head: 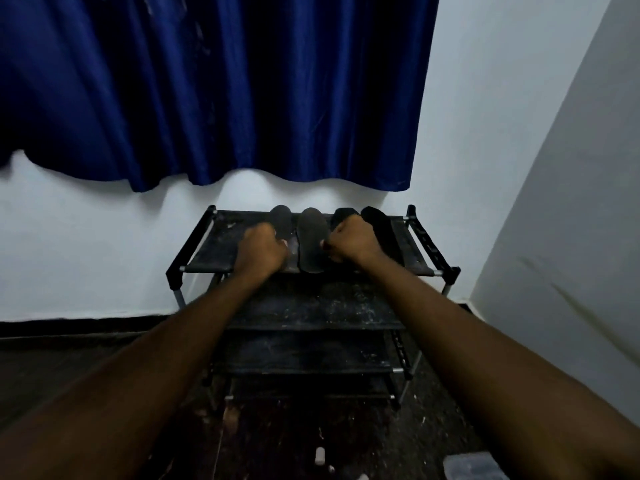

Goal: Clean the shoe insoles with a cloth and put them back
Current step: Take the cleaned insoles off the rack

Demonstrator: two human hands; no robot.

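We see four insoles (311, 240) on the shoe rack (214, 252) top shelf. Left hand (265, 249) fingers curled round leftmost insole (280, 218), right hand (349, 242) curled round third insole (343, 213). Lifting both could drag neighbouring insoles off the near edge.

Four dark insoles (312, 242) side by side

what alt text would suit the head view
The left hand grips the leftmost insole and the right hand the third insole of four dark ones on the top shelf of a black shoe rack. A blue curtain hangs above, against a white wall.
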